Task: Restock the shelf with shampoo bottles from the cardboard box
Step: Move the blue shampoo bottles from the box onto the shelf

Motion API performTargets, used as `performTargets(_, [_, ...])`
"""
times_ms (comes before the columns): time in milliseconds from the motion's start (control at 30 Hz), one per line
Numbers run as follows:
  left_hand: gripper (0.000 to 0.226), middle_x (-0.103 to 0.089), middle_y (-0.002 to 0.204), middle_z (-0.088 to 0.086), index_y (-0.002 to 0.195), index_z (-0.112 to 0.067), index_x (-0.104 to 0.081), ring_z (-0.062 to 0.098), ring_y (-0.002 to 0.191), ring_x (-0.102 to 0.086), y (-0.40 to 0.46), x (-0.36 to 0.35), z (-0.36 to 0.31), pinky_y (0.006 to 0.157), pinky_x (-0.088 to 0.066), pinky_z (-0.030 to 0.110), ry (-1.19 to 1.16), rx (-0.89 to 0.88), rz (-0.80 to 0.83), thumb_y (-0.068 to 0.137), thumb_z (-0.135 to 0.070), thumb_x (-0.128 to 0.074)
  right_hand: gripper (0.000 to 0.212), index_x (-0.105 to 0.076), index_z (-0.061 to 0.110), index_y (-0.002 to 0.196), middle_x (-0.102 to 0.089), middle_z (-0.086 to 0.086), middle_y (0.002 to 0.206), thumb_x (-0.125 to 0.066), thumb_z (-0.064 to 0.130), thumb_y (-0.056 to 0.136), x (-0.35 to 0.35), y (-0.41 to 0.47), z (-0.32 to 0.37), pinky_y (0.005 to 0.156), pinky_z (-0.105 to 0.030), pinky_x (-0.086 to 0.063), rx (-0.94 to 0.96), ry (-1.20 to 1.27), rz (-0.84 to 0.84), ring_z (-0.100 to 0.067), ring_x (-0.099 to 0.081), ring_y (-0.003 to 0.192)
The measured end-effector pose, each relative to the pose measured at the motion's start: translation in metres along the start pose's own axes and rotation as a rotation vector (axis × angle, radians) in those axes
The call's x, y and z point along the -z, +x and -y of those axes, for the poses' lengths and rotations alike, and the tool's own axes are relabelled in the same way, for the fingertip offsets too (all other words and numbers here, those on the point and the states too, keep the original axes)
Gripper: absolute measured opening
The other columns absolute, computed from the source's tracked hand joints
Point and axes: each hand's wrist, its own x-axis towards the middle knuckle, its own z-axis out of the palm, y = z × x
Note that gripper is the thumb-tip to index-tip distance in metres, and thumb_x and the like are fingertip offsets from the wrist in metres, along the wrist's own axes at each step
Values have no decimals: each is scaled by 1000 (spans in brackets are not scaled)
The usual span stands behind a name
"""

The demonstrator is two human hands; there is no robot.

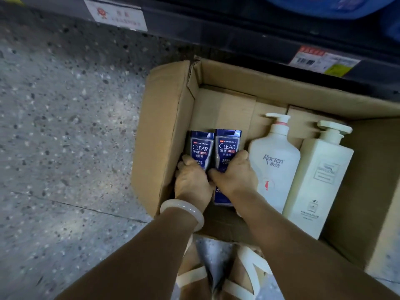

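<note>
An open cardboard box [164, 118] sits on the floor. Inside at its left lie two dark blue CLEAR shampoo bottles side by side. My left hand [191, 180] grips the left blue bottle [200, 148]. My right hand [234, 174] grips the right blue bottle [227, 146]. To their right lie a white Raclen pump bottle [273, 161] and a cream square pump bottle [320, 178], both untouched. A pale bangle [184, 211] circles my left wrist.
The dark bottom edge of the shelf [238, 40] runs along the top, just beyond the box, with price labels [322, 61] on it. Speckled grey floor [65, 126] spreads to the left. My feet in white sandals [216, 276] stand at the box's near side.
</note>
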Motion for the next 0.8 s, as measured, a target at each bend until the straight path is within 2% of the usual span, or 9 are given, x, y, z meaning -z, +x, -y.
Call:
performTargets(167, [66,-39,126,13,126,-8,-32,29,114,-48,-45,45,-22,93,-42,33,-303,-39,-15,76,-24,-72,56,-33,18,106,-51,-6,113,-74,27,69,61,-39,0,85,-38,-49,76,336,-24,-23,-55,102])
performTargets(267, [62,-49,105,-1,124,-14,-31,21,101,-53,-85,84,-43,88,-46,32,-442,-134,-2,77,-18,-69,49,-31,19,109,-54,3,99,-68,16,78,109,-81,6,67,-24,-46,76,522,10,-11,-56,86])
performTargets(333, [60,-48,90,-12,123,-18,-31,15,94,-54,-119,113,-59,83,-44,28,-496,-202,26,77,-12,-69,48,-32,18,113,-55,8,92,-65,7,81,141,-116,15,59,-18,-43,93,642,11,-3,-55,79])
performTargets(433, [61,-53,93,-12,114,-29,-31,15,93,-58,-173,157,-88,83,-49,30,-530,-302,11,72,-9,-71,47,-33,18,111,-56,8,89,-63,-1,80,190,-169,34,54,-11,-47,149,741,-50,-4,-57,77])
performTargets(500, [59,-56,95,-8,111,-28,-35,14,89,-60,-210,187,-107,78,-48,20,-550,-362,-42,70,-8,-72,49,-32,20,107,-55,8,87,-66,-1,78,224,-206,49,59,-14,-48,196,762,-134,-4,-57,75])
performTargets(567, [52,-54,93,-5,112,-16,-43,10,81,-57,-246,219,-130,66,-42,6,-531,-435,-141,70,-9,-74,51,-32,21,109,-55,10,87,-68,2,77,263,-244,62,67,-21,-50,251,784,-221,0,-56,75])
performTargets(633, [54,-50,95,-5,115,-9,-43,9,82,-52,-285,252,-154,67,-39,10,-509,-507,-232,71,-10,-74,50,-33,21,113,-54,14,84,-67,7,79,302,-283,75,60,-12,-48,301,769,-293,3,-55,68])
performTargets(700, [55,-50,98,-6,117,-13,-40,11,88,-52,-323,284,-178,72,-39,21,-520,-573,-275,73,-12,-73,47,-33,21,111,-54,17,83,-67,10,80,340,-322,86,53,-6,-43,367,773,-378,8,-56,63])
performTargets(800, [51,-58,102,-3,114,-16,-41,16,89,-55,-382,324,-209,74,-41,28,-496,-691,-352,73,-20,-72,52,-34,22,112,-60,16,90,-69,7,75,387,-373,96,68,-14,-49,469,824,-507,8,-61,74])
